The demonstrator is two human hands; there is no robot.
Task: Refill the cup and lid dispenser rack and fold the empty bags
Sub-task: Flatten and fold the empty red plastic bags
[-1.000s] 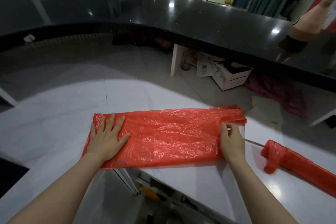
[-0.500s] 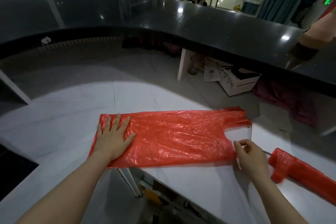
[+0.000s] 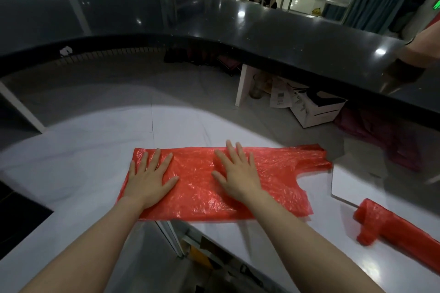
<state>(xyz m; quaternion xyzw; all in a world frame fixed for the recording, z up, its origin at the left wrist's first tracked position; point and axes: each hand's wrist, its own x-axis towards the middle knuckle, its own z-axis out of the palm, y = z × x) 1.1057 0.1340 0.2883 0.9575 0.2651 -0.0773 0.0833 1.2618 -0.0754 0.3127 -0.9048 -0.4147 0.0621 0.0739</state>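
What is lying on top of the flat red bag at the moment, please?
Both hands press flat on the bag: the left hand near its closed end, the right hand at the middle. Nothing else lies on it. The plastic under the palms is covered.

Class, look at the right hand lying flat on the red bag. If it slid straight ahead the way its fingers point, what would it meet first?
The right hand points away, toward the far edge of the red bag. Past that edge lies bare white counter, then its rim. The way looks free, though depth is hard to judge.
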